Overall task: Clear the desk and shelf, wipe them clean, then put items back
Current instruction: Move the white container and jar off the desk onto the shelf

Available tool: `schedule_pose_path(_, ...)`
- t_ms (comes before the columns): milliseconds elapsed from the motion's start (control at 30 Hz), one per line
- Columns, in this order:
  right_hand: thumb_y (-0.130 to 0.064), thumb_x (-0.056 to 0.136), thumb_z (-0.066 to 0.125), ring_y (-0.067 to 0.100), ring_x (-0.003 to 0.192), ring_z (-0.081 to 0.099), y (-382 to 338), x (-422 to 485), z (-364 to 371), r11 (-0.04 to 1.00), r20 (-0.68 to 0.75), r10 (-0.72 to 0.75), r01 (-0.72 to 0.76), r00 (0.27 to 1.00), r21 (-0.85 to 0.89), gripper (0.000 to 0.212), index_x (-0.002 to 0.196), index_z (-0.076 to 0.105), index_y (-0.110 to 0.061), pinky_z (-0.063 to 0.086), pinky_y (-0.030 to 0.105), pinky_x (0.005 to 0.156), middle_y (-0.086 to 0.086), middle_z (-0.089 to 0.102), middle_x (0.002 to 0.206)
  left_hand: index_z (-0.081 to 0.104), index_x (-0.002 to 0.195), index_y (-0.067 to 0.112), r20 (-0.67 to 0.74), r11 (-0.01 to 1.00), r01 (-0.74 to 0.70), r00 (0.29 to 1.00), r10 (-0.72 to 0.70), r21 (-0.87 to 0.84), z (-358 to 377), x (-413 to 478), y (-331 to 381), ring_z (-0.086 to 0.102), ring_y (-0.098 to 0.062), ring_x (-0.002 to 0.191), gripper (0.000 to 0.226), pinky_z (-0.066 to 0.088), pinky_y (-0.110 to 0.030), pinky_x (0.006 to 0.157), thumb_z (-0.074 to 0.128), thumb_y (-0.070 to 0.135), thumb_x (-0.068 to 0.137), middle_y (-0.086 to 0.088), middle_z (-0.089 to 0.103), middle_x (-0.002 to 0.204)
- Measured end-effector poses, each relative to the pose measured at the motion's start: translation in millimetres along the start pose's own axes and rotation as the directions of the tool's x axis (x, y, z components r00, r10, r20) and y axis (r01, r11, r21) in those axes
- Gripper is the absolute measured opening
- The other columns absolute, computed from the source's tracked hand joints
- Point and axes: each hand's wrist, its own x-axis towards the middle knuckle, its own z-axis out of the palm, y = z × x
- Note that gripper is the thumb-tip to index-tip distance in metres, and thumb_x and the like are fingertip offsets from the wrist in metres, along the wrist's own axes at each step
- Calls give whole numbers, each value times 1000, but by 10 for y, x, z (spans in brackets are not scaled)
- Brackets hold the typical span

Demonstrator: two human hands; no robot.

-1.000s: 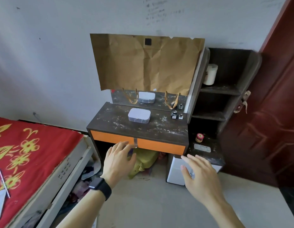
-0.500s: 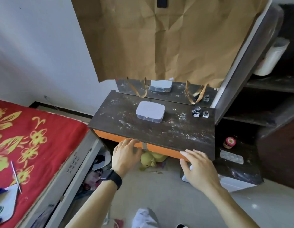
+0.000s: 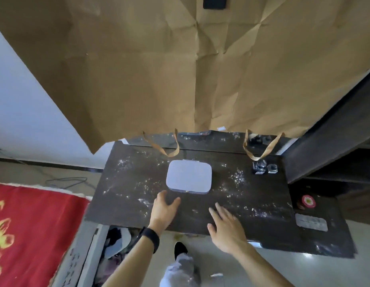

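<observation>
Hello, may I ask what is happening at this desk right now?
A person stands at a dark desk dusted with white specks. Both hands are open and empty: the left hand and the right hand reach toward a white box in the middle of the desk. Nothing is cleared yet. Two small bottles stand at the back right, and a small red-topped jar and a blister pack lie on the lower shelf beside the desk.

arms: bare, no sleeves | left wrist: black band [image 3: 150,239] | leg: light grey trousers [image 3: 180,270] | foot: black shoe [image 3: 180,249]
</observation>
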Motion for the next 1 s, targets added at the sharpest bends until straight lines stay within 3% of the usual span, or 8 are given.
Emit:
schedule_pose_path(167,-45,101,24,16,151,-6,-167,312,231,995,73,57,-51,996,-83,64,156,2,-22,7,50,119,-6,-18,161,31,150,11,-2,996,80,997,-80,-49,-36,598,169,45,-28,135,79,41,-38,108,66,48,90,-10,40,151)
schedule_pose_path(300,-47,99,28,17,151,-3,-220,338,304,993,69,89,-82,994,-88,67,156,4,-20,7,56,117,-3,-15,162,46,109,12,-4,977,190,982,-191,-100,-11,853,252,55,-26,102,48,43,-32,83,70,46,87,-12,58,123)
schedule_pose_path(367,-47,96,30,17,151,5,-195,364,286,993,26,85,-82,996,-82,67,156,14,-21,10,58,116,-5,-9,162,42,107,11,14,968,220,975,-220,-122,5,912,250,55,-26,97,50,42,-34,79,72,45,87,-9,57,115)
schedule_pose_path(567,-42,97,38,12,150,-9,-121,348,280,993,97,71,-61,993,-105,72,155,-1,-25,0,56,117,-7,-21,161,53,104,5,82,959,266,962,-259,-99,-15,1093,137,59,-26,80,58,46,-32,59,78,51,79,-22,65,115)
schedule_pose_path(667,-43,97,38,12,150,-6,-177,372,274,994,86,81,-75,993,-78,71,156,3,-25,1,56,117,-6,-16,162,57,118,-5,86,947,286,957,-276,-146,-16,1034,93,66,-33,92,75,55,-40,76,80,51,75,-24,65,118)
schedule_pose_path(833,-44,97,39,12,151,-1,-195,376,226,994,90,96,-90,991,-63,69,156,8,-25,4,53,119,-6,-10,164,53,115,5,52,942,286,958,-281,-179,-12,942,107,56,-22,91,55,44,-34,76,78,43,83,-7,61,107)
schedule_pose_path(933,-44,97,43,13,141,33,-216,422,57,931,-26,239,-222,971,289,57,149,33,-24,25,40,117,-4,33,156,52,111,7,42,936,295,955,-292,-191,-3,864,83,55,-19,86,51,43,-34,75,77,43,84,-4,59,101)
schedule_pose_path(1000,-45,95,48,13,127,51,-228,474,-110,738,-100,425,-280,900,614,53,142,43,-21,40,33,104,-3,53,142,51,109,8,27,935,302,953,-303,-183,-14,792,15,53,-15,79,51,43,-32,72,77,44,84,-3,58,98)
